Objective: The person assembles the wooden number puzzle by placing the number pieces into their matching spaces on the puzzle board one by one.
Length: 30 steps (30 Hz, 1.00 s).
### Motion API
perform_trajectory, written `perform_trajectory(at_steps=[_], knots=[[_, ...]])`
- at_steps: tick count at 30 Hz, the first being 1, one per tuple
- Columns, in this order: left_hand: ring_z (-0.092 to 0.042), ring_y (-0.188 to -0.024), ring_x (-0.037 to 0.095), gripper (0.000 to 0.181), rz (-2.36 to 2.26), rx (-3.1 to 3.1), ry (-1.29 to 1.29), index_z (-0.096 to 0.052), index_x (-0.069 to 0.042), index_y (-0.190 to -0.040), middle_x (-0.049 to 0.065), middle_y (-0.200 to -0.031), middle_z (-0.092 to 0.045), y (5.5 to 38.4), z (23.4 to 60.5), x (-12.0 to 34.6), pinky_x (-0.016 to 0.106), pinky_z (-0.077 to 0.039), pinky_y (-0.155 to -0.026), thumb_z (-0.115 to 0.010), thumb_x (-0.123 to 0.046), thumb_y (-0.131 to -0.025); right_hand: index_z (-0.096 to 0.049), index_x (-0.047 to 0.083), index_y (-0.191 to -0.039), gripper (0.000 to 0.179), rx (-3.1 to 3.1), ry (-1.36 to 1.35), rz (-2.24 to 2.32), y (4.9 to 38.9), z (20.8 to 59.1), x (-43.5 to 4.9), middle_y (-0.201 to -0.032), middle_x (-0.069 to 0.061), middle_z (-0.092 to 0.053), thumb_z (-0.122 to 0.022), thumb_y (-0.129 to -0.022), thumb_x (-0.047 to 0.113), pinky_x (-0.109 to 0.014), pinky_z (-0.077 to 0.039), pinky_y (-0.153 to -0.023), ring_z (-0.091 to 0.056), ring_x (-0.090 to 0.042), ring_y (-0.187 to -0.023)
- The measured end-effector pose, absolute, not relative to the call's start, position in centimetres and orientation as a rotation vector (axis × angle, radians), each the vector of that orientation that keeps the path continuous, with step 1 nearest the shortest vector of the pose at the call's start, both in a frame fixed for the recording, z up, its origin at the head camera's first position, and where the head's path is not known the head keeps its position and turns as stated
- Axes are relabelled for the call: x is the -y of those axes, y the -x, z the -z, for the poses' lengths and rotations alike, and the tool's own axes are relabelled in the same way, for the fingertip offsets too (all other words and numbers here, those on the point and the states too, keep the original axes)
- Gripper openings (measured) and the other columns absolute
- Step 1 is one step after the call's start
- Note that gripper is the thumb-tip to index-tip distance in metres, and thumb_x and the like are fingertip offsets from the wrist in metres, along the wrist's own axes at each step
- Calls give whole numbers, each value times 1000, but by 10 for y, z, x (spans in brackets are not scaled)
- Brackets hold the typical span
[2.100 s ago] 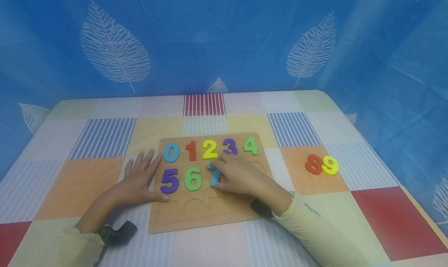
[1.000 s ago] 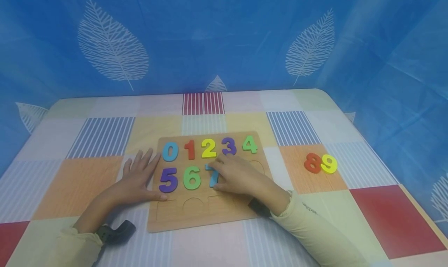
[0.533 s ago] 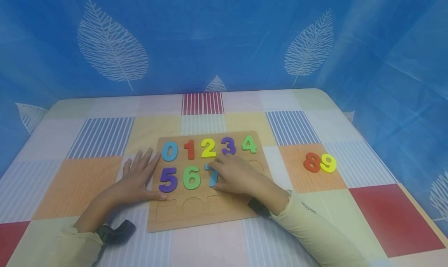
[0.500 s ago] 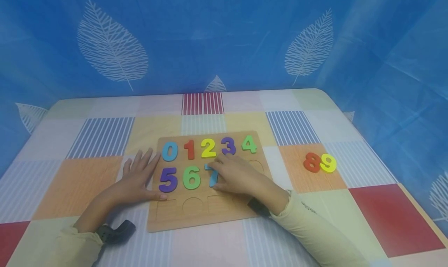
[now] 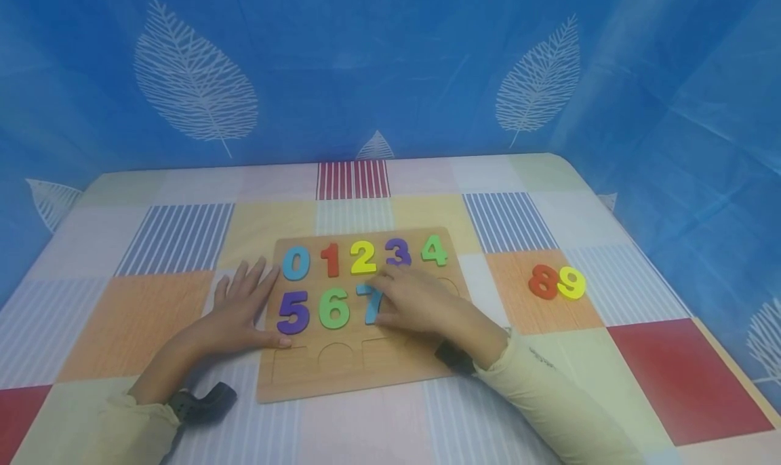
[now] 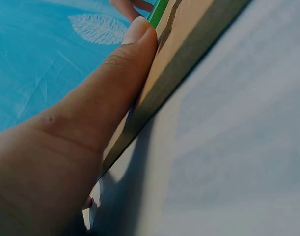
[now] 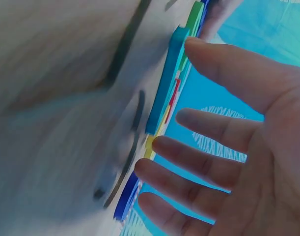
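Observation:
A wooden number board [image 5: 317, 386] lies on the table with coloured digits in its upper two rows. The blue 7 [image 5: 371, 309] sits in the middle row, right of the green 6 [image 5: 334, 309]. My right hand [image 5: 421, 299] is over the 7 and hides part of the board. In the right wrist view its fingers are spread and extended, with the thumb tip at the edge of the blue 7 [image 7: 164, 86]. My left hand [image 5: 241, 316] lies spread at the board's left edge, with its thumb [image 6: 120, 73] on the board beside the purple 5 [image 5: 294, 314].
A red 8 [image 5: 543, 282] and a yellow 9 [image 5: 573, 294] lie side by side on the patchwork tablecloth [image 5: 616, 356], right of the board. Outlined recesses show along the board's front row. A blue leaf-print curtain [image 5: 378, 58] hangs behind and at the sides.
The 7 has straightened slightly on the board since the oldest frame. My right fingers have just loosened and shifted a little off it, so more of the 7 shows. My left hand stays put.

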<state>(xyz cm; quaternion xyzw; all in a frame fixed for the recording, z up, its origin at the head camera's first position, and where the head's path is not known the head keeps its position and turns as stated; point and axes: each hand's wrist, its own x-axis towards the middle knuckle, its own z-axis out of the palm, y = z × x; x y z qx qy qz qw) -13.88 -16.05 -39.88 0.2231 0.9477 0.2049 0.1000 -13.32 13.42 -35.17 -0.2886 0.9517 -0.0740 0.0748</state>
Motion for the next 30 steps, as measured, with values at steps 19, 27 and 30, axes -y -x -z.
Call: perform_trajectory(at_steps=[19, 27, 30], knots=[[12, -135, 48, 116, -605, -2805, -634, -13, -2, -145, 28, -150, 0, 138, 399, 160, 68, 10, -101, -68, -63, -63, -52, 7, -127, 55, -2905, 720, 275, 135, 349, -190, -123, -11, -54, -68, -80, 31, -40, -46, -89, -54, -25, -109], [11, -135, 49, 115, -614, -2802, -649, -14, -2, -145, 29, -149, 0, 138, 398, 160, 68, 9, -101, -69, -61, -64, -52, 7, -127, 56, -2949, 658, 297, 133, 351, -217, -121, -12, -55, -69, -79, 31, -42, -46, -89, -54, -27, -107], [11, -135, 49, 115, -614, -2798, -649, -14, -2, -145, 29, -149, 0, 138, 398, 160, 68, 9, -101, -69, -61, -64, -54, 6, -125, 54, -2965, 618, 277, 132, 352, -226, -118, -12, -56, -68, -79, 31, -41, -48, -86, -55, -24, -101]])
